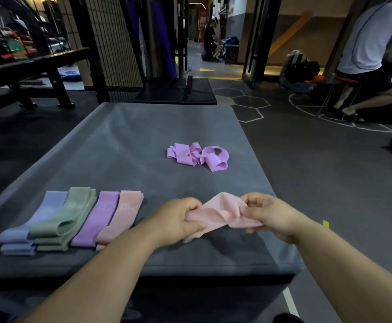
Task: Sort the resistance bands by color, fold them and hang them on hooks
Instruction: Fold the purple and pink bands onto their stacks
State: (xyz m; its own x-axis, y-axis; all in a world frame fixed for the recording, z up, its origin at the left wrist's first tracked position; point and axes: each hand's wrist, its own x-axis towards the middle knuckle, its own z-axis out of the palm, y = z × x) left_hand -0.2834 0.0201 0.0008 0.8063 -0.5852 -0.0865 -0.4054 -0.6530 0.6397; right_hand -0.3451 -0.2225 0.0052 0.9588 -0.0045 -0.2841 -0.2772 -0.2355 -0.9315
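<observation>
- A pale pink resistance band [218, 213] is held between both hands, just above the near part of a grey padded block [143, 127] in a gym.
- The left hand [178, 217] is closed in a grip on the band's left end, fingers curled round the cloth.
- The right hand [269, 215] is closed in a pinching grip on the band's right end; the band is bunched and creased between the two hands.
- Four flattened bands are laid side by side at the block's near left: a blue-grey band [43, 213], a green band [69, 215], a purple band [97, 220] and a pink band [120, 217], each touching or overlapping its neighbour.
- More blue-grey and green band is seen beneath the near ends of the first two.
- A loose heap of lilac bands [197, 156] is left tangled near the middle of the block, well apart from the row.
- A bottle [189, 78] is stood on a dark platform [176, 92] beyond the block.
- A seated person [372, 54] is seen at far right.
</observation>
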